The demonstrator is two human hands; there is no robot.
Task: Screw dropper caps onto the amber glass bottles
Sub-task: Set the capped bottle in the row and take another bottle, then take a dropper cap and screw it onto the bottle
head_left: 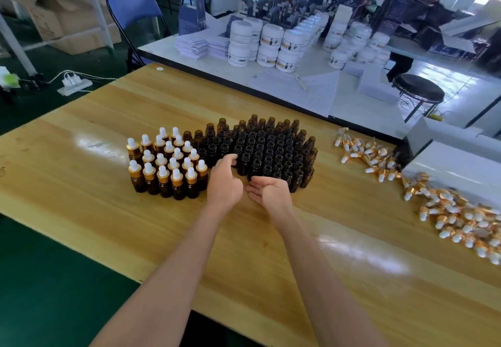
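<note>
Poised left hand (pixel 225 181), fingers loosely curled, at near-left edge of block of uncapped amber glass bottles (pixel 273 148); grip unclear. Held right hand (pixel 268 193) palm-up, relaxed, empty, just in front of block. Noted white-bulbed gold dropper caps (pixel 444 211) heaped well right of block. Probably needed edge bottle (pixel 244 163) pulled clear, cap seated straight before twisting.

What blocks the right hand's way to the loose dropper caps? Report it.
Nothing visible. Only bare wooden tabletop lies between the right hand and the pile of white-bulbed, gold-collared dropper caps; the uncapped amber glass bottles stand beyond the hand.
</note>
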